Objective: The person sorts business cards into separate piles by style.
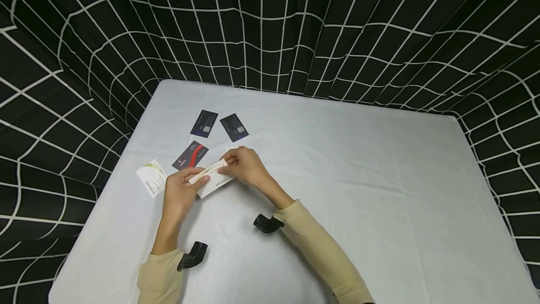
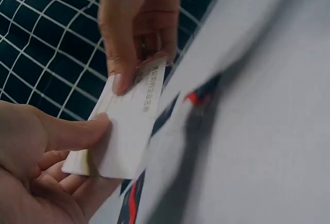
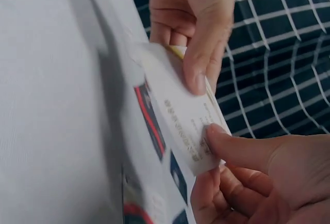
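Observation:
Both hands hold white business cards (image 1: 216,181) above the table, with more than one card edge showing along one side in the right wrist view. My left hand (image 1: 177,194) pinches the left end, thumb on the printed face and fingers behind. At the opposite end, my right hand (image 1: 248,167) pinches with its thumb on the front too. Dark printed characters run near one edge of the front card (image 2: 135,115). A white card with a green-gold band (image 1: 153,179) lies left of my left hand, and a dark card with a red stripe (image 1: 191,155) lies just beyond it.
Two dark cards with square codes, one on the left (image 1: 204,124) and one on the right (image 1: 234,127), lie farther back. Another card with a red edge is mostly hidden behind my right hand. Grid-patterned black curtains (image 1: 270,27) surround the white table (image 1: 358,177).

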Demonstrator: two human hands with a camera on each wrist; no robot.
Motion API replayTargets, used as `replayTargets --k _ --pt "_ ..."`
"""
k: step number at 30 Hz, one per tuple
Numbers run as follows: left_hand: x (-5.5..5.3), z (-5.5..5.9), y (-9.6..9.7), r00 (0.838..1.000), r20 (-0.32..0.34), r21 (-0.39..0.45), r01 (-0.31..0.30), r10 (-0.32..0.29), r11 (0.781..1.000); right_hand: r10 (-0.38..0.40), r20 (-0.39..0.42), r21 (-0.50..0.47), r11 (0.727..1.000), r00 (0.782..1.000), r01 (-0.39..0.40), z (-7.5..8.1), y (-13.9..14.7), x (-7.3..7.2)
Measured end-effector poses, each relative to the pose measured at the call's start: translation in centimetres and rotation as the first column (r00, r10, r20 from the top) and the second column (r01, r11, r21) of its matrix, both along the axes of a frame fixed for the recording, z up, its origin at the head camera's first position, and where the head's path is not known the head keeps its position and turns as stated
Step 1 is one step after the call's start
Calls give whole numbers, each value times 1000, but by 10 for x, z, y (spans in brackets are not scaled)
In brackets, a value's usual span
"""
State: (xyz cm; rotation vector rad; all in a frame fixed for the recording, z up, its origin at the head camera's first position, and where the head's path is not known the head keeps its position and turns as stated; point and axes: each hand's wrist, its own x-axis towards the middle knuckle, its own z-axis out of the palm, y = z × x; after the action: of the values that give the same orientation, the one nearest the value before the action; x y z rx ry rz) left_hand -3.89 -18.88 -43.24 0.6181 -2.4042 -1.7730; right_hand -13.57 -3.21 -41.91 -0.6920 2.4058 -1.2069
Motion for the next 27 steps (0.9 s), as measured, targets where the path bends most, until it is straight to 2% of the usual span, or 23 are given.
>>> replayTargets --k 2,4,10,12,15,19,22,27 --pt "-6 1 6 1000 8 121 11 -12 993 -40 18 -12 999 999 40 0 14 -2" --pt "-13 0 13 1000 10 172 27 -30 985 -87 37 -14 996 995 88 0 29 -3" --pt "-36 -6 48 994 -27 142 112 -109 984 -236 106 -22 971 966 240 -1 79 -4" --pt "-45 -8 64 989 -41 100 147 -144 984 -284 124 -12 958 951 288 -3 97 -3" --pt "-61 -11 90 973 -66 14 222 -221 975 -354 107 20 935 929 354 -6 126 -4" --pt "-79 -17 120 949 -89 -119 291 -302 949 -428 70 46 904 901 426 -13 158 -5" --pt "-88 -21 138 943 -78 -193 305 -324 933 -462 47 50 887 886 459 -18 173 -6" --pt "-95 -26 150 939 -57 -279 312 -340 908 -502 -6 56 863 865 502 -24 179 -7"
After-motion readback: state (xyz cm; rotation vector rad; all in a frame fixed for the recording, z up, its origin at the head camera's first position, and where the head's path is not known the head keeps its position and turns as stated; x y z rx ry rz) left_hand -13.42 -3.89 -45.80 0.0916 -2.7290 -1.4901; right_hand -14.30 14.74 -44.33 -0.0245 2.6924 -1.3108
